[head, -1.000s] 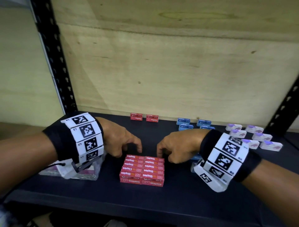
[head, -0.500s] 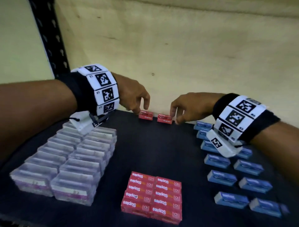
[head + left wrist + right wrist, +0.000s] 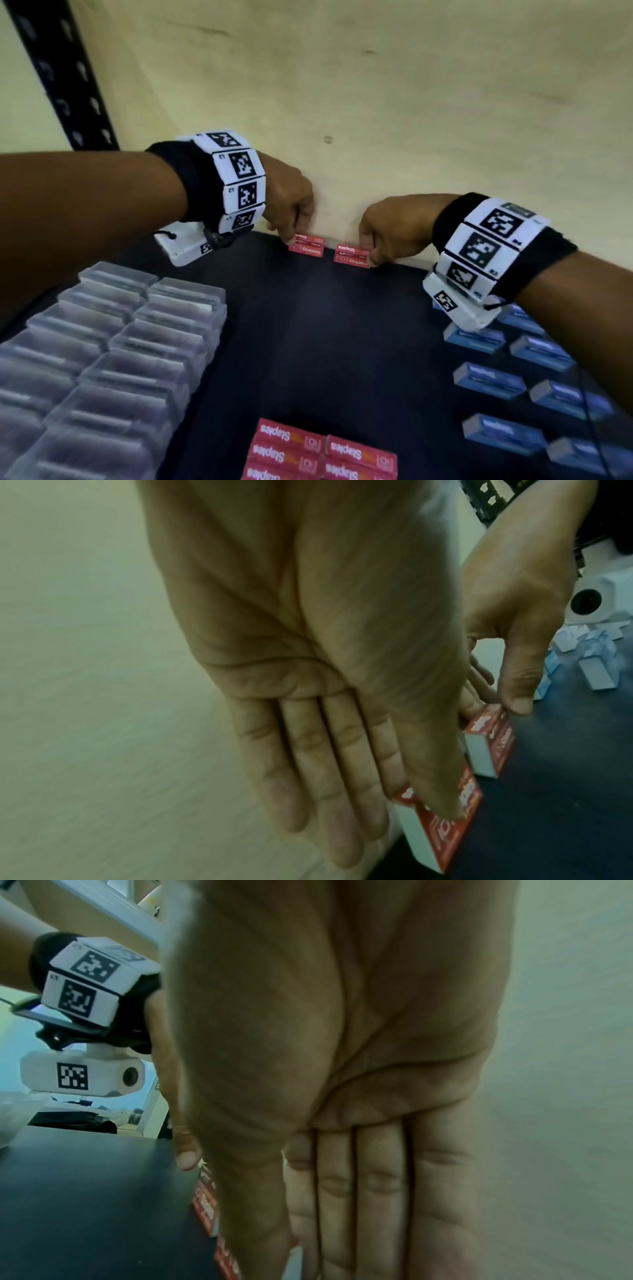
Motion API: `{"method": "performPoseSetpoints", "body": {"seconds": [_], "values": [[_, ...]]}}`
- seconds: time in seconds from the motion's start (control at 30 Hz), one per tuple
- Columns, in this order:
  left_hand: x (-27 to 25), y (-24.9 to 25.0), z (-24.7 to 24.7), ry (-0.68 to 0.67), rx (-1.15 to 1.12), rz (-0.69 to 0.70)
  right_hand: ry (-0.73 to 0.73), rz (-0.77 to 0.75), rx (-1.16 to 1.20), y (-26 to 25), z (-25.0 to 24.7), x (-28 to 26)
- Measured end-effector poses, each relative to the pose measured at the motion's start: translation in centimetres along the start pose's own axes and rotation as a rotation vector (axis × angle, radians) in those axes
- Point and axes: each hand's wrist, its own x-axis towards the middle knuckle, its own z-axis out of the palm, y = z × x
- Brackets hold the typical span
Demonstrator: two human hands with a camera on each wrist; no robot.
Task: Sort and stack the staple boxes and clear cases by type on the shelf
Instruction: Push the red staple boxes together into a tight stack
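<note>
Fingers (image 3: 291, 226) on red staple boxes (image 3: 306, 245), dark shelf (image 3: 342, 342), plywood back wall (image 3: 376, 102)

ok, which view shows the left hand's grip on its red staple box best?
Left wrist view: thumb and fingers of the left hand bracket the red cardboard staple box. Head view shows knuckles above the box. Right wrist view shows only a thumb tip at its end.

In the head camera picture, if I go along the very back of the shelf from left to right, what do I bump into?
left hand → left red staple box → right red staple box → right hand
</note>
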Motion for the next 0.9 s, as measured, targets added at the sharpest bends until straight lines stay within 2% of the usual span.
{"method": "performPoseSetpoints", "body": {"seconds": [0.27, 0.6, 0.9], "values": [[-1.3, 1.7, 0.0, 0.024, 0.073, 0.050, -0.006, -0.010, -0.048, -1.1, 0.4, -2.2], [-9.5, 6.4, 2.8, -0.074, 0.052, 0.067, -0.083, -0.072, 0.052, -4.1, 3.0, -9.8], [-14.4, 8.9, 5.5, -0.057, 0.128, 0.108, -0.088, -0.080, 0.083, -6.4, 4.8, -14.7]]}}
